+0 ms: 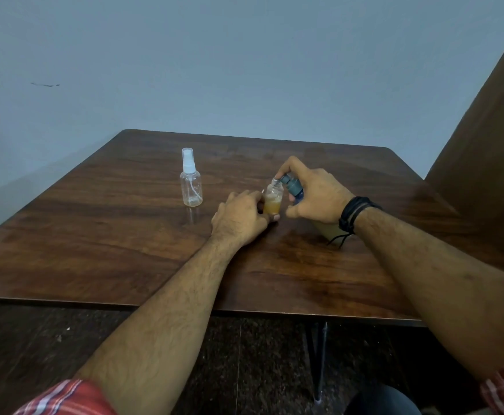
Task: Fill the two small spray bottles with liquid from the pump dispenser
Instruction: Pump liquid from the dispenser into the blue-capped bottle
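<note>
A small clear spray bottle (273,199) stands uncapped on the wooden table (125,235), partly filled with amber liquid. My left hand (238,220) grips its lower body. My right hand (313,196) holds the pump dispenser (292,187), whose dark blue-grey head is tilted with the nozzle over the open bottle mouth; a finger lies on top of the pump. Most of the dispenser's body is hidden behind my hand. A second small clear spray bottle (191,181) with a white sprayer cap stands upright to the left, almost empty.
The table's back edge meets a pale blue wall (244,70). A brown wooden panel (484,139) rises at the right. A black corded band (354,215) circles my right wrist. Dark floor and a table leg (319,360) show below the near edge.
</note>
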